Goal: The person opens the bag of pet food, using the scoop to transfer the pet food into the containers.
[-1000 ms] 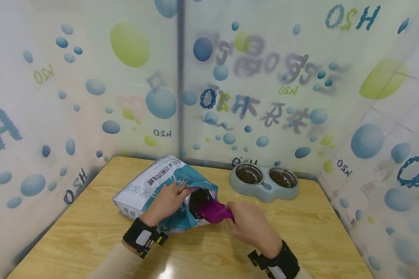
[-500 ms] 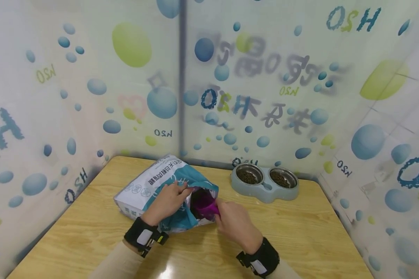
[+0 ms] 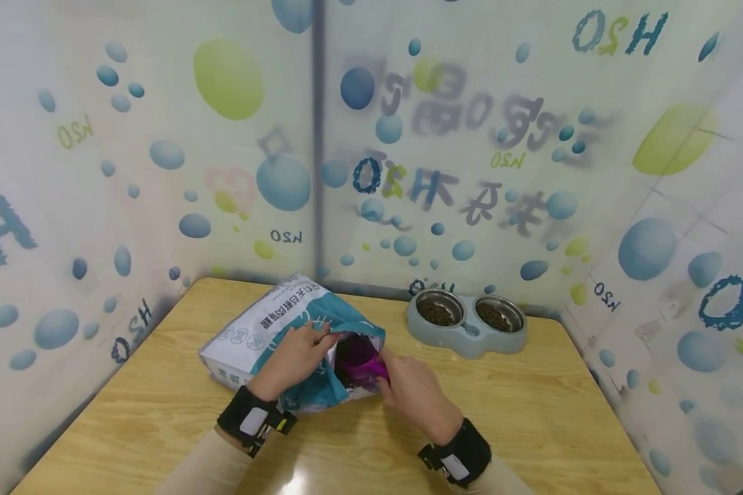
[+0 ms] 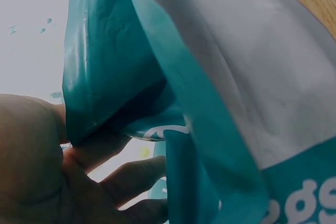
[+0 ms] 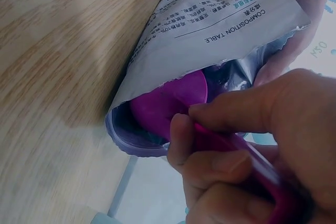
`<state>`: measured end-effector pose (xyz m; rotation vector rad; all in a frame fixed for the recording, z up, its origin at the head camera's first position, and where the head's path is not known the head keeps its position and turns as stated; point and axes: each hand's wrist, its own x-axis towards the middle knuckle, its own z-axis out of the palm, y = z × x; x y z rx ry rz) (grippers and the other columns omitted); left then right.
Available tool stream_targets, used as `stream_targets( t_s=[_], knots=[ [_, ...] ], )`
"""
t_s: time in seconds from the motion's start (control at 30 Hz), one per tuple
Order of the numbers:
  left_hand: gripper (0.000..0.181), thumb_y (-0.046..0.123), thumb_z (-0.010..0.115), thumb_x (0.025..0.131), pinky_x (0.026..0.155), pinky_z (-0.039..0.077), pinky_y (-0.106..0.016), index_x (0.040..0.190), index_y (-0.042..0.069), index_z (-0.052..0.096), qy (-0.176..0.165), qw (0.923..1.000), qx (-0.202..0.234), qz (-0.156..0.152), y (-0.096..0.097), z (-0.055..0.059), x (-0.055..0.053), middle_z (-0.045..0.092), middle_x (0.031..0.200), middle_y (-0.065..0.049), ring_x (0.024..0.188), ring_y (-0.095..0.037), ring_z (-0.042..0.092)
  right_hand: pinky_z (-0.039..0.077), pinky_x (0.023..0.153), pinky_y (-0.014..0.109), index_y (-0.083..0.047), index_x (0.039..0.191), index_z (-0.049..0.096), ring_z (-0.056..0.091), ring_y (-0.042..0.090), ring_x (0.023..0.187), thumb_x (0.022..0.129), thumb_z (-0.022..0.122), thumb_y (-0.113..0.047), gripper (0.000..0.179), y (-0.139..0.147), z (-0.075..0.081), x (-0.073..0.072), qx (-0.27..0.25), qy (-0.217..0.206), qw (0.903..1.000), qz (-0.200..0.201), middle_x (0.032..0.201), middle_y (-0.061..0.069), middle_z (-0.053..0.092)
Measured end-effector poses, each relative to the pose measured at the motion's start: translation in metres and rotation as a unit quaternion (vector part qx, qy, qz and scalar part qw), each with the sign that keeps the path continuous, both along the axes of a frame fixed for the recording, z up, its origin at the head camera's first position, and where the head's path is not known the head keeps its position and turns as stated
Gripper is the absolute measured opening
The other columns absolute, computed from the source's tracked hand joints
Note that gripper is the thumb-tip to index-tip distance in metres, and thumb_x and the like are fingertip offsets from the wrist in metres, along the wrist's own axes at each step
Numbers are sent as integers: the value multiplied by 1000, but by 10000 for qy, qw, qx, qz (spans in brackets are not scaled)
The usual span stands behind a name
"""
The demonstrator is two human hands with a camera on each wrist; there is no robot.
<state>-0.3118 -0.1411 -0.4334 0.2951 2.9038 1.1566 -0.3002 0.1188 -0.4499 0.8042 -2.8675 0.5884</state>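
A white and teal pet food bag (image 3: 278, 313) lies on the table with its mouth facing right. My left hand (image 3: 294, 357) holds the upper edge of that mouth; in the left wrist view the teal film (image 4: 113, 61) passes between its thumb and fingers. With my right hand (image 3: 417, 395) I grip the handle of a purple scoop (image 3: 371, 370). The scoop's bowl (image 5: 168, 100) is inside the bag's mouth in the right wrist view, partly hidden by the printed side. Dark contents show inside the bag.
Behind my right hand, a grey-blue double pet bowl (image 3: 470, 348) stands near the table's back edge, brown kibble in both metal bowls. The wooden table (image 3: 532, 426) is enclosed by patterned curtains (image 3: 396, 227) at the back and sides.
My right hand has moved left, pushing the scoop deeper into the bag during the first half second; since then it has barely shifted. The left hand has kept its hold on the bag.
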Motion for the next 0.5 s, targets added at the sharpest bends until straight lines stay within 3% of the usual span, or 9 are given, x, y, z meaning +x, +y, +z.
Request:
stream_targets(
  t_s=[0.1,0.17,0.27,0.37,0.43,0.5],
  knots=[
    [61,44,53,124,59,34,-31,160,-5,62,-37,10000,37,-7,0,-1,1,52,173,-32,118,-61,68,56,66,33,-8,115,70,66,10,77,104,81,-6,15,0,0,0,-38,-157,9999,-14,94,5,78],
    [62,44,53,124,60,34,-32,160,-5,62,-34,10000,55,3,0,-2,0,52,173,-32,133,-62,65,57,67,34,-8,116,70,66,10,78,104,80,-6,16,1,0,1,-52,-221,9997,-5,96,5,78],
    [63,46,52,124,63,39,-35,160,-5,61,-59,10000,79,-5,-1,-2,-1,52,172,-32,141,-63,63,56,67,34,-8,120,69,66,11,79,104,80,-6,19,3,-1,0,-63,-304,9995,32,97,5,78],
    [66,50,50,124,85,55,-48,161,-4,61,-43,10000,-15,17,-2,-1,-2,52,172,-33,168,-59,41,54,67,32,-9,124,68,63,11,79,104,80,-8,23,5,-1,-1,-77,-499,9987,62,98,3,76],
    [67,51,50,123,107,55,-61,162,-3,60,-134,9999,9,59,-2,-1,-2,51,173,-31,171,-58,34,51,67,31,-11,125,67,61,11,79,104,80,-9,25,7,-2,-2,-110,-632,9979,81,98,2,74],
    [67,51,49,124,120,47,-66,162,-3,60,-151,9999,1,66,-2,-1,-2,51,173,-30,172,-58,33,49,65,30,-12,126,65,59,11,77,103,80,-9,27,8,-3,-3,-120,-726,9973,91,96,0,71]
  ],
)
